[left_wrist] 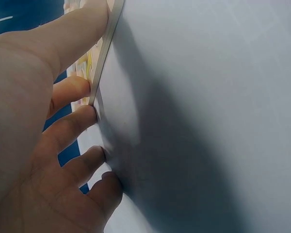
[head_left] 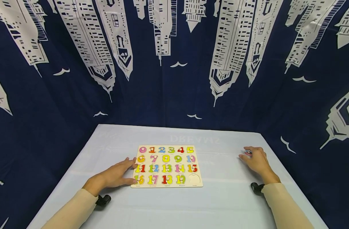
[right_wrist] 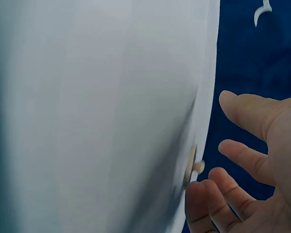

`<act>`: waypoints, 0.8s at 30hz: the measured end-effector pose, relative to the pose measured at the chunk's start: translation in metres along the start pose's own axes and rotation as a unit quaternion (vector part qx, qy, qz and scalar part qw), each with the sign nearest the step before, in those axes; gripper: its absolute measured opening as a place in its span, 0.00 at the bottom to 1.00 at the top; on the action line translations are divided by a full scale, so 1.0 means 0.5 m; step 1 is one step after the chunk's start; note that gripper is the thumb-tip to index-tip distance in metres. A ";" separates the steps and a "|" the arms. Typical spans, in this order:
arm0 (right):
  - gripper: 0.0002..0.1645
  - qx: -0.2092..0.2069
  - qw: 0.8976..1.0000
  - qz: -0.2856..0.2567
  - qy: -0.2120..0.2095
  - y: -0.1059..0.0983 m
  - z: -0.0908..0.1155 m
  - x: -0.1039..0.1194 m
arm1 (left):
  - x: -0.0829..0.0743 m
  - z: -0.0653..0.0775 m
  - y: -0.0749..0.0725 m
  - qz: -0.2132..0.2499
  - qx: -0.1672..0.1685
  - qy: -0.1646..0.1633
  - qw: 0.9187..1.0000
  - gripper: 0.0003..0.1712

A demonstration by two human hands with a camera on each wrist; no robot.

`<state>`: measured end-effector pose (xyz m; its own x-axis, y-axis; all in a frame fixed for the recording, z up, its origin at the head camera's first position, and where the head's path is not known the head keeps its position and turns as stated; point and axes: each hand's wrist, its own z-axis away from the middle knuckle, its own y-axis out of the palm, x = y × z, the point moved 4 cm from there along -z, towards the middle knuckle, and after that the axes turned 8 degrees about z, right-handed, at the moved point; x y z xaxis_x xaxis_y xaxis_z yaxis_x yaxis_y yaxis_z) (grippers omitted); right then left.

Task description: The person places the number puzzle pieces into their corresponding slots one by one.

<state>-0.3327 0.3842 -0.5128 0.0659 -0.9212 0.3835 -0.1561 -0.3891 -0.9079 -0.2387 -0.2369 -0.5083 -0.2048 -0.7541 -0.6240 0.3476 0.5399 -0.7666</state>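
A wooden number puzzle board [head_left: 200, 175] lies on the white table, filled with rows of coloured number pieces with small knobs. At its lower right corner is a bare recess [head_left: 194, 180]. My left hand [head_left: 118, 174] rests at the board's left edge, thumb and fingers spread; the left wrist view shows the thumb and nearest fingers touching the board's edge [left_wrist: 106, 53]. To the right, my right hand [head_left: 257, 160] hovers over a loose puzzle piece [head_left: 247, 153], partly hidden beneath it. In the right wrist view, that piece's knob [right_wrist: 199, 167] points up, and thumb and fingers stand apart from it.
The white table [head_left: 220, 203] stretches around the board. Behind it and along both sides hangs a dark blue cloth [head_left: 163, 95] printed with white buildings and birds. A small black camera sits at each wrist.
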 end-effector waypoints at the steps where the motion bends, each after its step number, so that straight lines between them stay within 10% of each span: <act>1: 0.39 0.005 1.000 0.002 0.007 0.000 -0.002 -0.009 | 0.000 0.000 0.000 0.000 0.000 -0.001 1.000 0.49; 24: 0.09 0.021 1.000 -0.010 -0.018 0.009 0.011 0.038 | 0.010 -0.003 0.002 -0.002 -0.005 0.011 1.000 0.44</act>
<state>-0.3267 0.3650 -0.5108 0.1037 -0.9120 0.3969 -0.1134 -0.4072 -0.9062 -0.2408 -0.2396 -0.5125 -0.2267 -0.7482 -0.6236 0.3370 0.5405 -0.7709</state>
